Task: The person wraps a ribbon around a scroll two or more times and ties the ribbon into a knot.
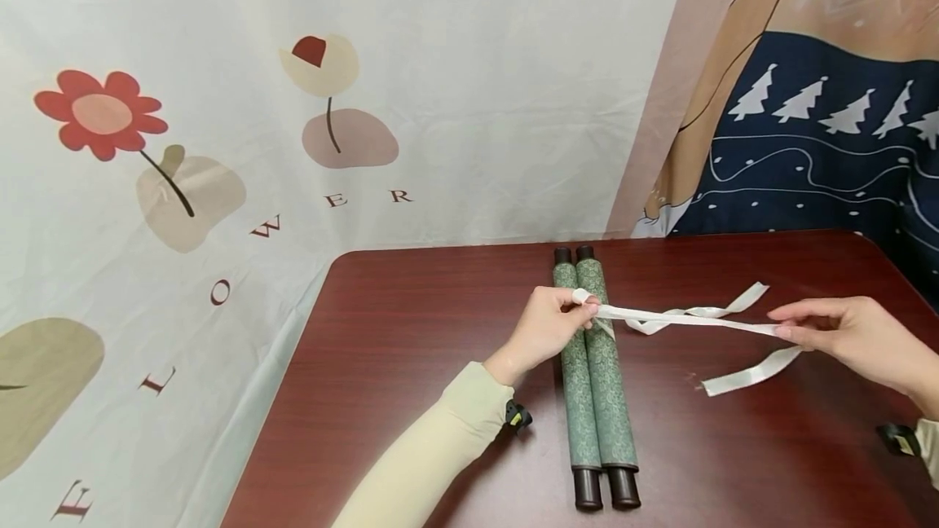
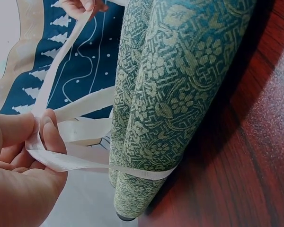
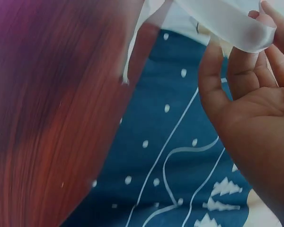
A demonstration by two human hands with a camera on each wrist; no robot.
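Note:
Two rolls of a green brocade scroll [image 1: 609, 398] lie side by side on the table, dark knobs at their ends. A white ribbon [image 1: 682, 319] passes round them, seen as a band across the fabric in the left wrist view. My left hand [image 1: 541, 326] pinches the ribbon between thumb and fingers just over the rolls, a loop of it round the fingers [image 2: 52, 137]. Off to the right, my right hand [image 1: 858, 336] pinches the same ribbon between thumb and fingertips. The stretch between both hands is taut. A short tail [image 1: 751, 373] hangs below the right hand.
Another ribbon end [image 1: 748, 298] lies twisted on the dark red table [image 1: 411, 332], behind the taut stretch. A white flower-print cloth [image 1: 477, 104] hangs along the back and left. At the right hangs a navy cloth [image 1: 807, 161] with white trees.

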